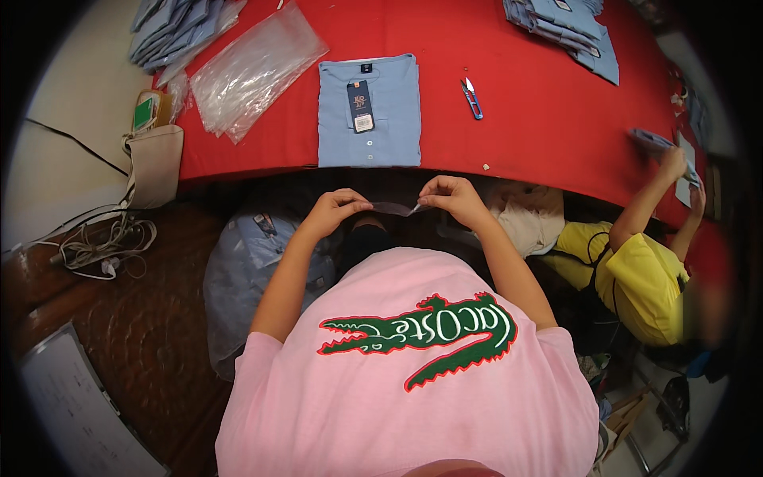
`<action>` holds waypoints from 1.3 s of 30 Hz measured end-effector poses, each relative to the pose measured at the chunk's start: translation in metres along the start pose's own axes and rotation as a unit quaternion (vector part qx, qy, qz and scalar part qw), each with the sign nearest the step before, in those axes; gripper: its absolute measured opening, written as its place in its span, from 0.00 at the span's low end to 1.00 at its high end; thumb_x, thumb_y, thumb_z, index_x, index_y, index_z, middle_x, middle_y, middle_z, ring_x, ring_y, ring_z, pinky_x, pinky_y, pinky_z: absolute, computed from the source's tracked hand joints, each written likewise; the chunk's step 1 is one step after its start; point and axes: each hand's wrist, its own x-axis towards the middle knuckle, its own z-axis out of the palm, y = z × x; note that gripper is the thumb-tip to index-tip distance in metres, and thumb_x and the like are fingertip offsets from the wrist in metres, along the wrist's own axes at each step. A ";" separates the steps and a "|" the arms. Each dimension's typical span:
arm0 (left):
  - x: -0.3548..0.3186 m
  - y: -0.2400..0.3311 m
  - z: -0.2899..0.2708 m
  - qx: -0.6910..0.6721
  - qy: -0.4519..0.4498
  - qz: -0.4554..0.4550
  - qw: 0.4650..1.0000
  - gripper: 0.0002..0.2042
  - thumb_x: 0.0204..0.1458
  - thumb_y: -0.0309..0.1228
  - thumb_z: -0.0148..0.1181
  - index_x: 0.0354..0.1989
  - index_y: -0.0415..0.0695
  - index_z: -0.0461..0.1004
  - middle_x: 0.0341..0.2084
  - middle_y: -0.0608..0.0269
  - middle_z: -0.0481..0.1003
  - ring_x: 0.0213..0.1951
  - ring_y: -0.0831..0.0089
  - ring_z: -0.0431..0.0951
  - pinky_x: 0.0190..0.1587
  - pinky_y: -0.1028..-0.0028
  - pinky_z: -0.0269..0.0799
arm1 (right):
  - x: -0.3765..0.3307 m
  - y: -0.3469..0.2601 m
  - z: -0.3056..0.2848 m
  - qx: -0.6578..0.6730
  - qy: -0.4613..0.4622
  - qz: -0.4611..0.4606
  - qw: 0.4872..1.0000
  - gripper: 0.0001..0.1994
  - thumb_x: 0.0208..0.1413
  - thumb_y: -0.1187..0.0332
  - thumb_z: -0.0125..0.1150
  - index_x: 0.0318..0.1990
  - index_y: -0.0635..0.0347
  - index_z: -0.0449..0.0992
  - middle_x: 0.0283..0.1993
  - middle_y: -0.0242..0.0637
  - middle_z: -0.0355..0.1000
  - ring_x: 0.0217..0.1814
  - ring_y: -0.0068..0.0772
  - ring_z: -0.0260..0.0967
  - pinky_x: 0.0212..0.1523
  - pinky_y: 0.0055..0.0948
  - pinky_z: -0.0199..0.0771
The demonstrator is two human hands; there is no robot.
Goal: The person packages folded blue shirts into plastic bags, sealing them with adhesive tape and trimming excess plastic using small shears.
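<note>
A thin clear plastic bag (391, 208) stretches between my two hands, just off the table's near edge and above my lap. Its left side is pinched in my left hand (340, 211), its right side in my right hand (453, 197). Most of the bag is hard to make out against the dark floor. Beyond my hands, a folded light-blue shirt (394, 103) lies flat on the red tablecloth (493, 151). On its front is a dark hang tag (360, 103), with two pale buttons below it.
Clear plastic bags (258, 71) lie left of the shirt, thread snips (472, 100) right. Folded blue shirts are stacked at far left (171, 32) and far right (560, 28). A bagged blue bundle (246, 270) sits by my left arm. A co-worker in yellow (640, 282) handles cloth at right.
</note>
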 end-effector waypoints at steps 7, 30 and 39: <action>0.005 -0.010 -0.016 0.032 0.103 0.000 0.994 0.11 0.66 0.32 0.64 0.47 0.38 0.86 0.40 0.57 0.87 0.46 0.70 0.86 0.52 0.71 0.78 | 0.051 -0.022 -0.006 -0.193 0.154 -0.105 0.963 0.06 0.58 0.74 0.72 0.41 0.64 0.86 0.34 0.30 0.82 0.38 0.20 0.76 0.44 0.24 0.74; 0.027 0.037 -0.042 0.347 0.397 -0.056 0.848 0.09 0.59 0.33 0.65 0.35 0.38 0.80 0.35 0.43 0.84 0.42 0.42 0.84 0.45 0.48 0.78 | 0.138 -0.050 0.012 0.054 0.110 -0.062 0.991 0.08 0.69 0.72 0.66 0.49 0.68 0.81 0.43 0.43 0.83 0.44 0.29 0.84 0.41 0.25 0.85; 0.063 0.044 -0.073 0.053 0.364 0.157 0.917 0.09 0.63 0.29 0.66 0.35 0.39 0.72 0.38 0.51 0.86 0.37 0.63 0.86 0.40 0.64 0.79 | 0.112 -0.089 0.006 0.032 0.068 0.016 0.997 0.14 0.75 0.62 0.58 0.55 0.64 0.70 0.41 0.46 0.84 0.32 0.28 0.82 0.31 0.25 0.81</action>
